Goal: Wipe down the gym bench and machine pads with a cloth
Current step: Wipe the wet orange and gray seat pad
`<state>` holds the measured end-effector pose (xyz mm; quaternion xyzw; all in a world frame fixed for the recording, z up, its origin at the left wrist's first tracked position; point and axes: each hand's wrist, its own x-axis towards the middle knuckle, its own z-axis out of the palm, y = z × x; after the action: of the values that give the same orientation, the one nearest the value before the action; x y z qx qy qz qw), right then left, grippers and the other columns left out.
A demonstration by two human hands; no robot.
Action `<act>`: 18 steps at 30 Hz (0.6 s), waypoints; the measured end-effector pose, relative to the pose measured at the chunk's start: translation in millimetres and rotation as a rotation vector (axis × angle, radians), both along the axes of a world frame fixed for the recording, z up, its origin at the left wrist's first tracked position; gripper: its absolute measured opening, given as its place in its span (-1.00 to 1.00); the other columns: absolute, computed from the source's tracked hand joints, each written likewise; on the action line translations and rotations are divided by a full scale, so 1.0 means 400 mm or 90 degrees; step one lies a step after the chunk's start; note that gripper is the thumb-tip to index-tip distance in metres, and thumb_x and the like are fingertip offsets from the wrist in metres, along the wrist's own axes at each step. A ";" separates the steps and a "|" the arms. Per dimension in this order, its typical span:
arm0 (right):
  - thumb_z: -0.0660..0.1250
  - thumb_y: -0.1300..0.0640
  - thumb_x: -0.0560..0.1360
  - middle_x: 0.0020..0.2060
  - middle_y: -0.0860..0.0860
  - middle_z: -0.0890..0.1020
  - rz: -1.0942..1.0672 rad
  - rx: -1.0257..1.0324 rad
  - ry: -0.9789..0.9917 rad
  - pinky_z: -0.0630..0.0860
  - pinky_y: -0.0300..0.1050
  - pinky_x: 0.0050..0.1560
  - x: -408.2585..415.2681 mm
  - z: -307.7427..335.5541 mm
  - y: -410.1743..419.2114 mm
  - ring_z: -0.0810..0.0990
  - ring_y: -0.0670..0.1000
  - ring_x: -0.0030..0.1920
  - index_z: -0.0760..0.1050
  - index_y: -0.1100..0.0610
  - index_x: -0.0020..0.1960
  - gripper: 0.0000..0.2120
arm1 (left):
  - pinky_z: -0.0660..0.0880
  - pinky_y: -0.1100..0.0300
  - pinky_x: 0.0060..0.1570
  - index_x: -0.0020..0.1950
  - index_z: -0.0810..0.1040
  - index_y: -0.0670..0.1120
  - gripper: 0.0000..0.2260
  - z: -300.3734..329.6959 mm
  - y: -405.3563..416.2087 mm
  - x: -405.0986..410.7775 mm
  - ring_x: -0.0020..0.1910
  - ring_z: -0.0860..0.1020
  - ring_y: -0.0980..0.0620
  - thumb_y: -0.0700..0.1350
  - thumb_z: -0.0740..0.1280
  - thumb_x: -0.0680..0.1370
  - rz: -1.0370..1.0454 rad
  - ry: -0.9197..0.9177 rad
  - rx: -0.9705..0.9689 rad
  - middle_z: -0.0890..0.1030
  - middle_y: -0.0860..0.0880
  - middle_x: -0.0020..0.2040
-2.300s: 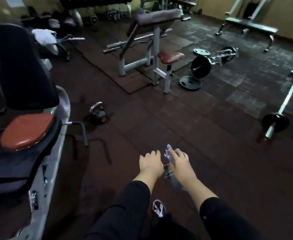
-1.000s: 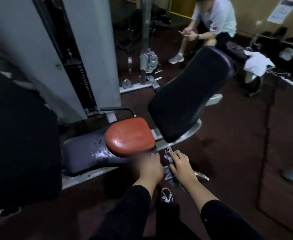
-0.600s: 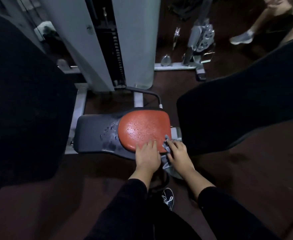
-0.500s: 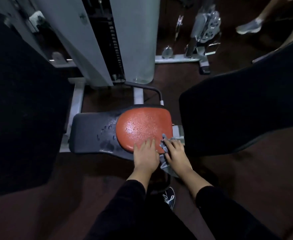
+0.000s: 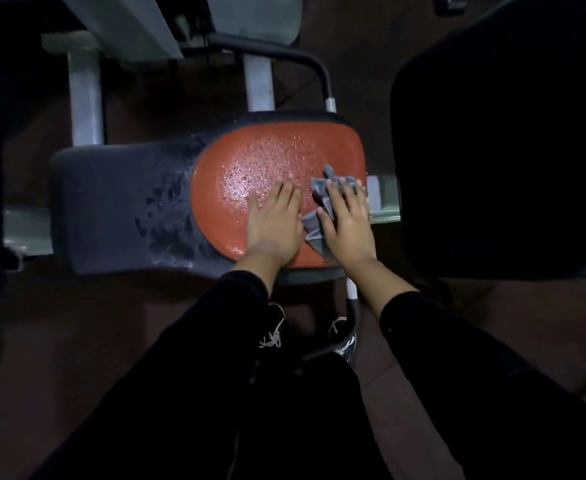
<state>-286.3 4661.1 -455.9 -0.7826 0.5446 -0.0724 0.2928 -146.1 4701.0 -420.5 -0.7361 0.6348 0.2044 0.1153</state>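
Nearest of all, two black sleeves point(image 5: 457, 358) reach forward from the bottom edge, and between them a pair of dark shoes point(image 5: 343, 341) with white laces stands on the brown floor point(image 5: 77, 341), beside a bent grey handle point(image 5: 352, 306) that comes off the near edge of the machine. Just beyond, the left hand point(image 5: 273, 221) lies flat, palm down, on the near part of the orange seat pad point(image 5: 270, 168), its fingers straight and close together, holding nothing. Right of it, almost touching, the right hand point(image 5: 348, 220) presses a crumpled grey cloth point(image 5: 322, 195) against the right side of the same pad; its fingers lie stretched over the cloth, and folds stick out past the fingertips and the thumb side. The orange pad glistens with fine droplets across its middle. It sits on a dark grey pad point(image 5: 111, 206) that extends left and carries wet blotches near the orange edge. A large black back pad point(image 5: 509, 133) fills the right side. Farther off, pale metal frame bars point(image 5: 258, 84) and a curved dark handle point(image 5: 305, 60) run toward the grey machine housing point(image 5: 257, 15) at the top.
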 end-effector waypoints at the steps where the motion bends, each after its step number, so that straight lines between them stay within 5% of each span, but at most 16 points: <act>1: 0.08 -0.08 0.64 0.55 0.10 0.09 0.001 0.019 0.035 -0.11 0.19 0.52 0.003 -0.023 -0.002 -0.10 0.20 0.55 0.10 0.01 0.55 -0.48 | -0.10 -0.21 0.49 0.59 -0.06 -0.04 -0.49 -0.024 -0.008 0.008 0.57 -0.12 0.01 0.02 -0.03 0.66 -0.007 -0.002 -0.012 -0.07 -0.01 0.60; 4: 0.00 -0.18 0.60 0.56 0.03 0.02 -0.004 -0.004 0.049 -0.10 0.19 0.52 0.004 -0.069 0.010 -0.15 0.19 0.55 0.07 -0.08 0.55 -0.46 | -0.15 -0.24 0.47 0.59 -0.05 -0.02 -0.50 -0.092 -0.004 0.030 0.57 -0.12 0.01 0.03 -0.09 0.65 -0.036 -0.009 -0.082 -0.06 0.01 0.60; 10: 0.09 -0.05 0.55 0.53 0.07 0.18 0.014 -0.082 -0.013 -0.10 0.04 0.52 -0.022 -0.090 0.042 -0.04 0.15 0.54 0.22 0.01 0.52 -0.46 | -0.02 -0.25 0.47 0.57 0.15 -0.03 -0.52 -0.158 0.020 0.052 0.56 0.06 -0.01 0.03 -0.04 0.65 -0.057 0.009 -0.224 0.12 -0.02 0.58; 14: 0.13 -0.03 0.55 0.51 0.08 0.22 0.033 -0.091 -0.026 0.13 0.33 0.44 -0.055 -0.104 0.074 -0.02 0.16 0.54 0.23 0.01 0.50 -0.47 | -0.01 -0.25 0.47 0.57 0.17 -0.03 -0.52 -0.163 0.025 0.051 0.56 0.07 0.00 0.03 -0.01 0.65 -0.050 0.012 -0.248 0.13 -0.02 0.58; 18: 0.14 -0.12 0.55 0.53 0.04 0.19 -0.018 -0.083 -0.011 0.12 0.31 0.45 -0.047 -0.104 0.063 0.00 0.18 0.54 0.19 -0.05 0.51 -0.45 | -0.02 -0.24 0.47 0.57 0.17 -0.03 -0.52 -0.168 0.025 0.051 0.56 0.06 0.00 0.02 0.01 0.64 -0.046 0.013 -0.256 0.13 -0.01 0.58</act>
<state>-305.1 4686.5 -497.5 -0.7917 0.5470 -0.1183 0.2449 -125.6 4711.1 -487.5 -0.7187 0.6903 0.0767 -0.0336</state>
